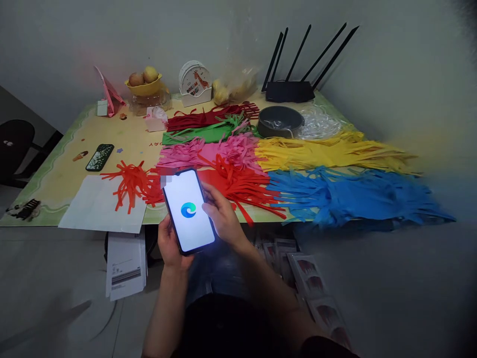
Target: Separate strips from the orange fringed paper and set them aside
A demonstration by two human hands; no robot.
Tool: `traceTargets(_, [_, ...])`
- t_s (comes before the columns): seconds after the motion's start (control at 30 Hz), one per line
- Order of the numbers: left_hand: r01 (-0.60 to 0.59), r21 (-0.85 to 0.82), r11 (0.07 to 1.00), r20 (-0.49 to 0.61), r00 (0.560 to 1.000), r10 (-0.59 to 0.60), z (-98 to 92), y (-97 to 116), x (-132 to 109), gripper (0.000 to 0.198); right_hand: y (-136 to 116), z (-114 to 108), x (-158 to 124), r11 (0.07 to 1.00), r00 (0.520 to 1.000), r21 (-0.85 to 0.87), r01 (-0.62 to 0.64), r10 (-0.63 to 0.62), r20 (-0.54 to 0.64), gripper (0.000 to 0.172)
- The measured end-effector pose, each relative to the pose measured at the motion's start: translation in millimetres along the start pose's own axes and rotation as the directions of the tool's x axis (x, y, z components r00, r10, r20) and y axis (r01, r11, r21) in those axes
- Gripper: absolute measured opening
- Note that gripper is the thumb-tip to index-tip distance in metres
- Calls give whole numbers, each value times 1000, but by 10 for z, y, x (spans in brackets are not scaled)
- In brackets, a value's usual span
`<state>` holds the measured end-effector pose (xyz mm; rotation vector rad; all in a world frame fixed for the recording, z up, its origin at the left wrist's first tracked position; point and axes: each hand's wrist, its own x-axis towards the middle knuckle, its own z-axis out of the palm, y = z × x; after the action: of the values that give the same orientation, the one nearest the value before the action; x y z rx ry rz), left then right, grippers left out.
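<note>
A lit smartphone with a blue-green swirl logo on its white screen is tilted toward me, over the table's front edge. My left hand is wrapped round its lower left side. On the right side, my right hand grips the edge, thumb at the screen. Just behind the phone lie red fringed strips. Blue fringed strips and yellow ones spread to the right, with pink, green and dark red bundles farther back.
A white sheet and a second phone lie at left. Along the back stand a yellow fruit bowl, a giraffe holder and a black router. A grey bowl sits beside clear plastic string. Packets are below.
</note>
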<state>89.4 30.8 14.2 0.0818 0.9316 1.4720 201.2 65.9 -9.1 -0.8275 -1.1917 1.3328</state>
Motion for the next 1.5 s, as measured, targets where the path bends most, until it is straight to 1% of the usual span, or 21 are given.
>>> traceTargets(0.13, [8,-1,1000,28,1000,-8,-9,-4,-4,41,17,-15,-2,1000,1000,-12,6,-6,0,47])
traceTargets(0.3, [0,2,1000,16,1000,0,-8,-6,-17,40,20,-10,-16,999,1000,-29,16,-17,-12,46])
traceTargets(0.43, [10,-8,1000,8,1000,-9,-6,-6,-19,40,-17,2,-27,999,1000,-39,-1,0,-12,46])
traceTargets(0.63, [9,-8,1000,23,1000,-9,-15,0,-7,43,-22,7,-17,999,1000,-50,-14,13,-18,46])
traceTargets(0.8, [13,-14,1000,12,1000,-13,6,-1,-14,40,-12,11,-15,999,1000,-52,-2,2,-18,45])
traceTargets(1.03, [6,-19,1000,56,998,-5,-16,-5,-7,41,-9,16,-16,998,1000,-68,7,-9,-29,46])
traceTargets(1.37, [-9,-4,1000,71,997,9,-27,-10,-3,43,25,15,-18,998,999,-67,19,-21,-24,46])
traceTargets(1.5, [4,2,1000,70,998,-4,-27,-3,-3,43,57,15,-11,997,999,-72,27,-30,-30,47])
